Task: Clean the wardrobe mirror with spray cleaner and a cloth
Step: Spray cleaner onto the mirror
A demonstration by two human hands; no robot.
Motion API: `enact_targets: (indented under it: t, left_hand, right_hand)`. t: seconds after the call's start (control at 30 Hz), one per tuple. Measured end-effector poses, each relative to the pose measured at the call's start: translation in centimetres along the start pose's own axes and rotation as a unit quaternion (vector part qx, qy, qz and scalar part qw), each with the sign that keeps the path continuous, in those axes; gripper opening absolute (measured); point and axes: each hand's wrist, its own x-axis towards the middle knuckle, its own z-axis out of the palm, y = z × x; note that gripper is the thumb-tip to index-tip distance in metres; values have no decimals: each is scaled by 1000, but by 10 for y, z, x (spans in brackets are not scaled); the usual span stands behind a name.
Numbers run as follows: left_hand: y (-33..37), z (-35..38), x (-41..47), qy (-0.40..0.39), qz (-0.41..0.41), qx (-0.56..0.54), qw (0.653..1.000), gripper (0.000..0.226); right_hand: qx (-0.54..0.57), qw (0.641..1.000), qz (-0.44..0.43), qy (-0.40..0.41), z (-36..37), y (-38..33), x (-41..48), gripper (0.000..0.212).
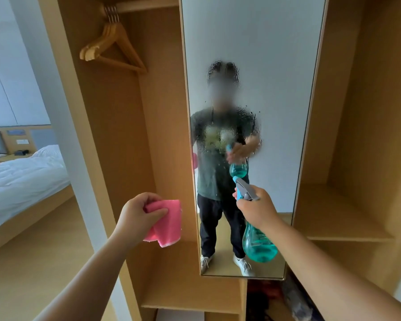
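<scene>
both forearms are bare, with no sleeves, watch or rings showing on the left hand (pixel 137 216) or the right hand (pixel 256 208). the reflection in the mirror (pixel 276 66) shows a short-sleeved dark green t-shirt (pixel 214 158) with a pale print on the chest, loose black trousers (pixel 210 228), and white lace-up sneakers (pixel 242 265). dark hair is parted in the middle.

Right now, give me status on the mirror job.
Left hand gripping pink cloth. Right hand on spray bottle. Mirror wet mid-height, unwiped. Nothing in the way.
</scene>
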Motion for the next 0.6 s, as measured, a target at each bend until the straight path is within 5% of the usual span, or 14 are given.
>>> enact_targets:
  t: [0.6]
  left_hand:
    - [-77, 18, -51, 37, -164, -202, 965, 12]
  right_hand:
    - [24, 998, 49, 28, 33, 44, -23, 20]
